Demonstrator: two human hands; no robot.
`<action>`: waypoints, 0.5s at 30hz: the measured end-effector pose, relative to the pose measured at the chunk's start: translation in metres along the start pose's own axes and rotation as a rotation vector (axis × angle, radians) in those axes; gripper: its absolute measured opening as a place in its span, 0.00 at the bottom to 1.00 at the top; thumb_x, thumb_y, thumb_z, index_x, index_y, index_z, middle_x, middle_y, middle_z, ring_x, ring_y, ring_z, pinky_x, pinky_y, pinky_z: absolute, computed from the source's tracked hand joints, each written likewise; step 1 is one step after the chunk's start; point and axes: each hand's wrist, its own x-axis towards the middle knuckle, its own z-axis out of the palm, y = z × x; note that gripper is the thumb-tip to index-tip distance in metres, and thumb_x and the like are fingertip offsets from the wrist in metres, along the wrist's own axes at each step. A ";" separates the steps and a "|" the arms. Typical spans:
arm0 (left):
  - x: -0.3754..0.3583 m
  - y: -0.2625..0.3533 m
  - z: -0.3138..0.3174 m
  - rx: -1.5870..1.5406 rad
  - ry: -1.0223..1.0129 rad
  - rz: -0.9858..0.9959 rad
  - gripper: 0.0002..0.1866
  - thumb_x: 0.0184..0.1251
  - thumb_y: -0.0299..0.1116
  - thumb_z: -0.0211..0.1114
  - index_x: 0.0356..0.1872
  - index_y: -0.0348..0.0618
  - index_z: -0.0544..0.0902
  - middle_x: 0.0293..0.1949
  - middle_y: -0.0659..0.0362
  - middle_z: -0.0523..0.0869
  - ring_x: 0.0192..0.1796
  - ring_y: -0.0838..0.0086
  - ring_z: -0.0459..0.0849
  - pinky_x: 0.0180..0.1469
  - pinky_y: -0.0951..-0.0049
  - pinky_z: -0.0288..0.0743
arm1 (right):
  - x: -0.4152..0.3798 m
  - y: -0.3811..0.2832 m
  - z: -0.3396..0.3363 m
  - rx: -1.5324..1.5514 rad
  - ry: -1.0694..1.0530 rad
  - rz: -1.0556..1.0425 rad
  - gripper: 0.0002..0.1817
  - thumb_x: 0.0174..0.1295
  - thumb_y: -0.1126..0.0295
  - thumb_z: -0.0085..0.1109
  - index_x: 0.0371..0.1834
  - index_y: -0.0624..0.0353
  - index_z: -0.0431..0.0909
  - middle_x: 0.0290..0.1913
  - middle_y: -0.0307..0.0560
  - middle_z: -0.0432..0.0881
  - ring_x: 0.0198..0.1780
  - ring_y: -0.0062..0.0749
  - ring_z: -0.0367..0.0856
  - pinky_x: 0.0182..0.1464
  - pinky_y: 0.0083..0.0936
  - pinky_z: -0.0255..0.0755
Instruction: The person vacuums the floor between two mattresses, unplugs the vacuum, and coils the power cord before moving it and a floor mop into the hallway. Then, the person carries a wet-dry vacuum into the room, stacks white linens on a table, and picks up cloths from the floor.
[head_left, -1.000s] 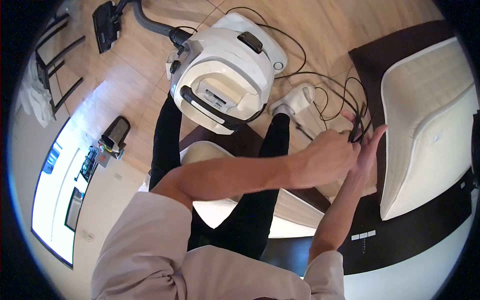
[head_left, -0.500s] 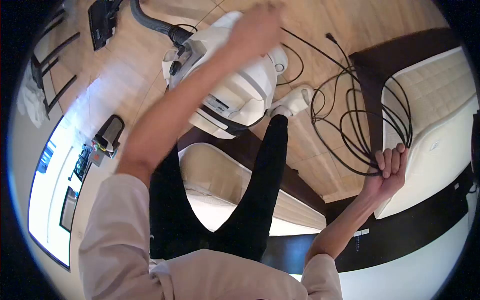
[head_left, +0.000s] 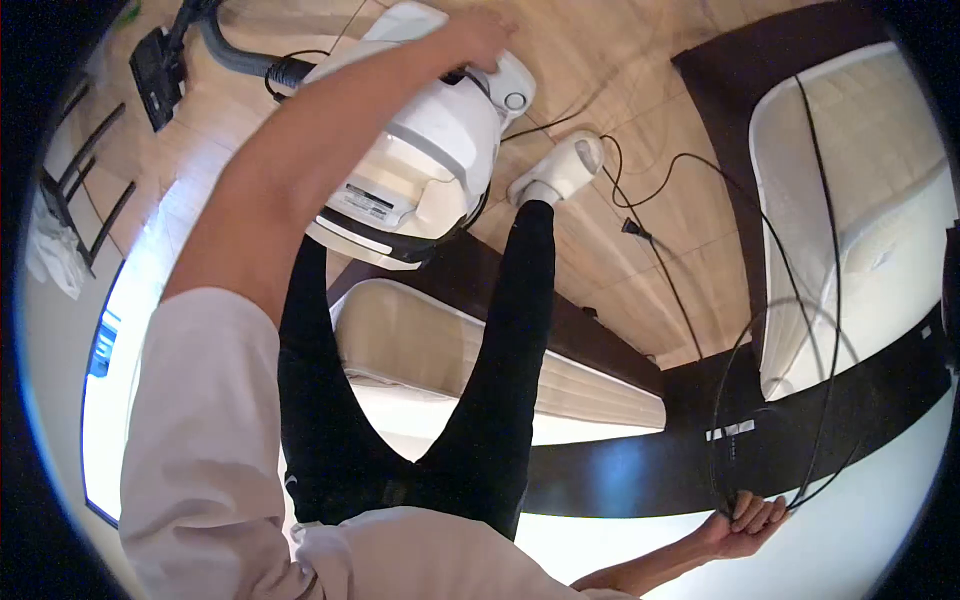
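Observation:
A white canister vacuum cleaner [head_left: 400, 170] is on the floor by my feet. My left hand [head_left: 480, 38] reaches across to its far end and rests there, thumb apart from the fingers and some fingertips hidden. Out at the lower right, my right hand [head_left: 745, 525] is closed around a black power cord [head_left: 818, 180], which rises from it in long loops. The cord's plug [head_left: 633, 228] shows above the floor near my white slipper [head_left: 565, 165].
Two mattresses on dark bases, one bed [head_left: 850, 170] at the right and another bed [head_left: 420, 320] behind my legs, border the floor. A grey hose [head_left: 240, 62] and black floor nozzle [head_left: 158, 80] lie at upper left, near a dark-legged stand [head_left: 95, 210].
My right hand has moved down and outward with the cord; its bundle of loops has spread into fewer, longer ones. The plug appears lower. My left hand has settled onto the vacuum cleaner.

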 end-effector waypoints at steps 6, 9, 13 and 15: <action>0.013 0.184 -0.032 -0.249 0.077 0.072 0.52 0.49 0.46 0.77 0.75 0.45 0.59 0.70 0.43 0.68 0.69 0.49 0.70 0.63 0.44 0.69 | -0.052 -0.003 -0.040 -0.447 0.147 0.384 0.13 0.77 0.63 0.45 0.37 0.59 0.72 0.12 0.27 0.53 0.11 0.12 0.47 0.14 0.18 0.41; 0.019 0.253 -0.023 -0.305 0.293 0.034 0.53 0.48 0.47 0.78 0.75 0.47 0.58 0.73 0.44 0.63 0.72 0.49 0.65 0.65 0.42 0.67 | -0.063 0.002 -0.055 -0.540 0.130 0.569 0.18 0.70 0.63 0.58 0.24 0.54 0.65 0.13 0.30 0.59 0.11 0.15 0.50 0.15 0.22 0.44; 0.008 0.309 -0.035 -0.415 0.753 0.040 0.53 0.46 0.47 0.79 0.75 0.52 0.58 0.75 0.47 0.58 0.75 0.49 0.59 0.68 0.40 0.62 | -0.089 -0.006 -0.087 -0.668 0.107 0.756 0.14 0.66 0.66 0.59 0.26 0.56 0.66 0.12 0.33 0.60 0.11 0.17 0.53 0.14 0.21 0.47; -0.016 0.321 -0.059 -0.520 0.781 0.266 0.41 0.50 0.47 0.76 0.68 0.56 0.70 0.69 0.47 0.68 0.73 0.50 0.63 0.70 0.40 0.59 | -0.101 -0.031 -0.116 -0.520 -0.010 0.930 0.09 0.61 0.74 0.55 0.28 0.63 0.66 0.15 0.39 0.65 0.13 0.20 0.60 0.15 0.22 0.53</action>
